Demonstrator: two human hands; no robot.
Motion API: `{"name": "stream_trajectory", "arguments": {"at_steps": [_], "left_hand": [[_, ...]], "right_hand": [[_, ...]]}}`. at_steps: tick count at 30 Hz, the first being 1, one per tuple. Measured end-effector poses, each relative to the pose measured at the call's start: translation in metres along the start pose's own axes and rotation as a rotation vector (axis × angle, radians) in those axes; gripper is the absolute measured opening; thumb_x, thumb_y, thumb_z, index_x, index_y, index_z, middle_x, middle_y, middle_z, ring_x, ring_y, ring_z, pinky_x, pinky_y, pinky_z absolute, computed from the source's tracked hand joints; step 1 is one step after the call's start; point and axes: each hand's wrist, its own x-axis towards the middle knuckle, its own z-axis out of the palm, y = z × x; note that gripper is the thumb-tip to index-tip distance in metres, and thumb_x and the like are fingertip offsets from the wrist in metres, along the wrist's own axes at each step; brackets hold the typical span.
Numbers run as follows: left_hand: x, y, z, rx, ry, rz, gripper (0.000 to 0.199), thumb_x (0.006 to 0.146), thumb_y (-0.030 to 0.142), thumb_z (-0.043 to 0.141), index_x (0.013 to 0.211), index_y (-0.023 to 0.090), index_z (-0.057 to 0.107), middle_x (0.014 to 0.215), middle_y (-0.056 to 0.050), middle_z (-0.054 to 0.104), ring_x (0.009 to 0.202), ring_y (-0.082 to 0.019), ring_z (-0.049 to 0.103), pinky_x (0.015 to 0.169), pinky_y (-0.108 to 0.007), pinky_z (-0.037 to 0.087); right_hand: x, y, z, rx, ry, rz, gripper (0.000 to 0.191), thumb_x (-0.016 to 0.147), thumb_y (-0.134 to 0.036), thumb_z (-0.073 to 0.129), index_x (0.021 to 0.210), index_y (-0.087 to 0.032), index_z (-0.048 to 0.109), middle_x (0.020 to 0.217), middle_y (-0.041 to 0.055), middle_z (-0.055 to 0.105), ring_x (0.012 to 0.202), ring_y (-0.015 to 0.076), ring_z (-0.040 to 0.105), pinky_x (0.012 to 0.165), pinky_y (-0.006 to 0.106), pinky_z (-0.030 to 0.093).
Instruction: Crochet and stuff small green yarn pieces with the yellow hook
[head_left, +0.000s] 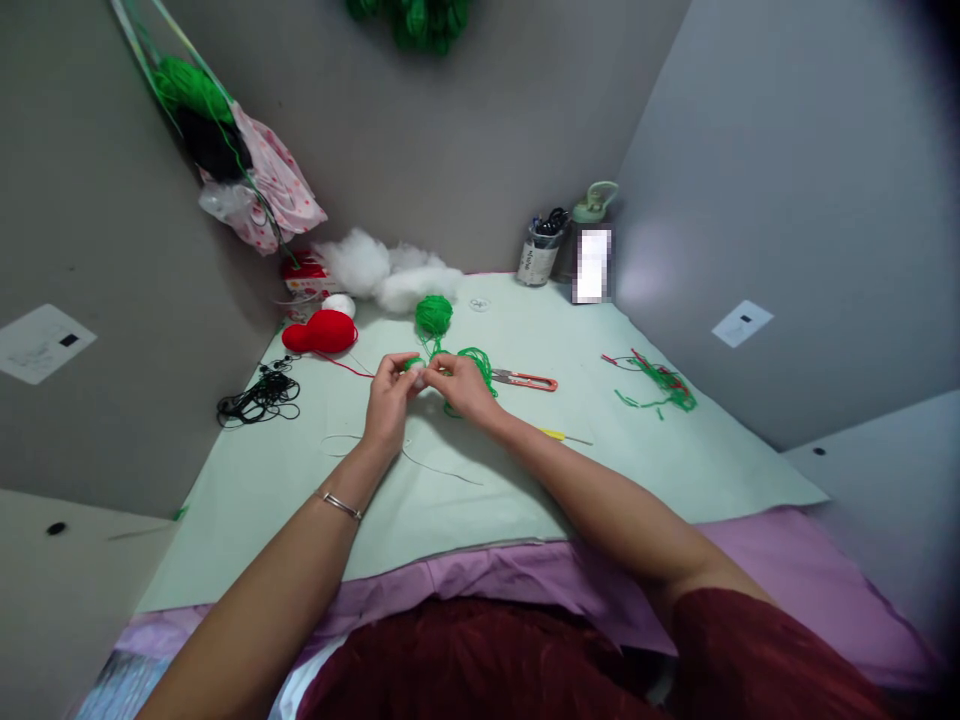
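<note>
Between my hands, above the middle of the table, is a small green and white piece (pixel 416 370) that looks like yarn work with white stuffing. My left hand (pixel 388 400) is closed around its left side. The fingers of my right hand (pixel 465 388) pinch at its right side, and the fingertips partly hide it. Just behind stands a ball of green yarn (pixel 433 316). Loose green yarn (pixel 478 362) lies behind and under my right hand. Orange-handled thread snips (pixel 529 380) lie to its right. A yellow-handled hook (pixel 555 435) rests beyond my right forearm.
Red yarn (pixel 322 332), a white ball (pixel 339 305) and tangled black cord (pixel 262 395) lie at left. White stuffing (pixel 390 272) is heaped at the back. A pen holder (pixel 538 258) and bottle (pixel 592 205) stand back right. Yarn scraps (pixel 667 388) lie at right.
</note>
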Motion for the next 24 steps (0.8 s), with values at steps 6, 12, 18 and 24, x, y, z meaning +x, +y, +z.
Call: {"name": "stream_trajectory", "arguments": {"at_steps": [6,12,18,24], "left_hand": [[0.002,0.002,-0.004,0.019,-0.044,-0.02,0.031,0.074,0.032,0.083,0.097,0.019,0.068,0.086,0.0,0.064,0.079,-0.014,0.063,0.075,-0.026,0.055],[0.008,-0.012,-0.01,0.068,0.034,-0.037,0.019,0.089,0.027,0.075,0.102,0.015,0.067,0.087,0.0,0.066,0.076,-0.014,0.064,0.071,-0.027,0.056],[0.008,-0.014,-0.009,0.04,0.048,-0.102,0.03,0.1,0.037,0.066,0.118,0.014,0.066,0.112,-0.008,0.07,0.091,-0.019,0.069,0.078,-0.037,0.061],[0.001,0.002,-0.001,-0.086,-0.027,-0.111,0.013,0.086,0.026,0.073,0.092,0.017,0.065,0.082,0.002,0.064,0.076,-0.012,0.063,0.073,-0.026,0.057]], "right_hand": [[-0.002,-0.002,-0.004,-0.056,-0.005,0.007,0.023,0.089,-0.032,0.059,0.069,-0.02,0.056,0.066,-0.003,0.057,0.066,0.0146,0.051,0.063,0.025,0.033],[-0.018,-0.015,0.005,-0.149,-0.062,-0.062,0.012,0.093,-0.023,0.057,0.086,-0.019,0.066,0.081,0.0039,0.07,0.074,0.0188,0.056,0.07,0.029,0.033],[-0.018,-0.016,0.011,-0.124,-0.033,-0.059,0.004,0.086,-0.021,0.063,0.084,-0.02,0.065,0.077,0.0009,0.068,0.072,0.0174,0.054,0.069,0.028,0.032],[-0.002,-0.002,0.0,0.01,0.006,0.0,0.018,0.085,-0.03,0.057,0.07,-0.02,0.057,0.067,-0.0031,0.059,0.067,0.0136,0.053,0.064,0.024,0.037]]}}
